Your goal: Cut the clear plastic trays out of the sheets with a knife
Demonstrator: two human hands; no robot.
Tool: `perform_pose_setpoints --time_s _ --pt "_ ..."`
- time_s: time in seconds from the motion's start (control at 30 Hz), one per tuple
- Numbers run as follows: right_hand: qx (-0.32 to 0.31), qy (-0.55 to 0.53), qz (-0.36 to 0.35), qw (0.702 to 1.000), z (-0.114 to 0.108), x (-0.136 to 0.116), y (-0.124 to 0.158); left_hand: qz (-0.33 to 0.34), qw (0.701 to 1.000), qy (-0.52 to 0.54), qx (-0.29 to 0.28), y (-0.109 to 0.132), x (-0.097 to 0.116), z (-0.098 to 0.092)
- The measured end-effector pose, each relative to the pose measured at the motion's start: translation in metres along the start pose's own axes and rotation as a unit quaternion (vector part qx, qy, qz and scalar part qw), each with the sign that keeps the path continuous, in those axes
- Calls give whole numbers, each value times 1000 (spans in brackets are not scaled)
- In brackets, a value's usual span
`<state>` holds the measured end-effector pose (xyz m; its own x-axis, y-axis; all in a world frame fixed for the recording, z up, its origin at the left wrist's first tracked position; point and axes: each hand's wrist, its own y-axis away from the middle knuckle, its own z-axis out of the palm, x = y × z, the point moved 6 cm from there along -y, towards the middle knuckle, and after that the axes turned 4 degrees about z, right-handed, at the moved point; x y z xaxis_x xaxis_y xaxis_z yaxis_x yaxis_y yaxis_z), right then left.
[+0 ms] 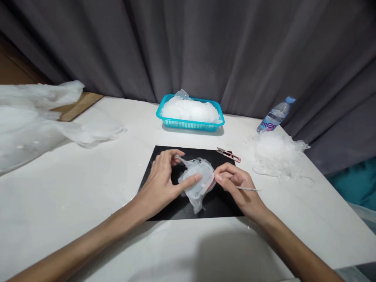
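A translucent white piece with ragged, filmy edges lies over a black mat. My left hand is at its left side, the thumb laid on its face and the fingers pinching a strand of film at the upper left. At the right edge, my right hand has thumb and forefinger closed at the film, and a thin pale tool sticks out to the right from this hand. The tool's other end is hidden by the fingers.
Behind the mat stands a blue basket of white pieces. Pink-handled snips touch the mat's top right. Farther right are a heap of white scraps and a water bottle. A plastic bag lies at left.
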<state>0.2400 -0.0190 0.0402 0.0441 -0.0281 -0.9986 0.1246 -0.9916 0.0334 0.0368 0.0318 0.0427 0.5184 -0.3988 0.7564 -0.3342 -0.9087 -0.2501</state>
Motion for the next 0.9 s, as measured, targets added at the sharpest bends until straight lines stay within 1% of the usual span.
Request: perform_pose_setpoints --time_s 0.03,0.07,0.17,0.27,0.37,0.43,0.47,0.5,0.53,0.6,0.63,0.67,0.7,0.73,0.77,0.83,0.9 --pt "1 -1 -3 1000 0 0 0 13 999 -27 28 2 3 -3" --pt "3 -2 -6 1000 0 0 0 33 998 -45 38 5 9 -4" --pt "1 7 -10 1000 3 -1 1 112 991 -64 22 14 30 -2" --pt "-2 33 -14 999 6 -3 4 172 984 -41 -19 21 46 4" --pt "10 97 -39 994 8 -4 6 203 976 -18 -72 25 52 10" --pt "31 170 -83 981 8 -6 6 205 976 -21 -78 27 52 11" --pt "53 212 -106 970 6 -6 5 207 976 -23 -70 27 51 9" --pt "82 252 -123 956 3 -6 5 208 976 -24 -53 27 50 6" --pt "114 288 -127 942 -1 -4 4 208 978 -23 -19 26 48 0" --pt "167 325 -106 925 -11 3 2 185 979 -5 82 22 40 -18" --pt "185 325 -90 923 -16 7 1 161 978 16 135 19 34 -28" --pt "194 312 -79 927 -19 10 0 132 975 46 173 16 26 -35" --pt "196 289 -73 934 -21 12 0 101 973 81 193 12 19 -39" --pt "191 256 -69 945 -22 13 0 71 972 117 191 8 12 -39" --pt "177 218 -66 958 -21 14 0 44 973 149 172 4 6 -36" --pt "129 144 -58 979 -15 13 1 0 974 199 111 -1 -1 -25" --pt "82 107 -49 990 -9 10 0 -25 970 235 53 -2 -2 -13"
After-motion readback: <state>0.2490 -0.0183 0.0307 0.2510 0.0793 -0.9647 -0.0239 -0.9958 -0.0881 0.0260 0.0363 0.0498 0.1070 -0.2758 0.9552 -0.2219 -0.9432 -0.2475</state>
